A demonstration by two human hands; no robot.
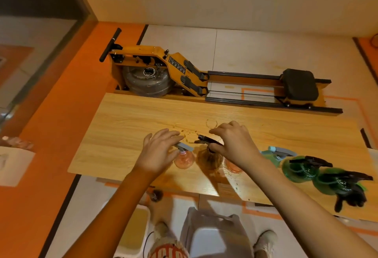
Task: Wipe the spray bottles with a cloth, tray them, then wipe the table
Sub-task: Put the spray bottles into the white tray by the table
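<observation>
Plastic, light and likely slick: the pink bottle point(184, 160) beside the brown bottle point(209, 158) is best taken by its neck. Left hand point(158, 151) hovers spread; right hand point(231, 143) pinches the brown bottle's trigger.

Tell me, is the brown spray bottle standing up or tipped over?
Standing up. The brown spray bottle sits on the table with its black trigger top uppermost, under the right hand.

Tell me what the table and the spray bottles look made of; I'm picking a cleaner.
Table: looks like wood-grain laminate or veneer, light, smooth, low sheen; straight printed-looking grain, thin edge.
Spray bottles, e.g. the pink one and a green one: likely tinted clear plastic, glossy; light passes through them. Their trigger heads look like opaque plastic.
</observation>
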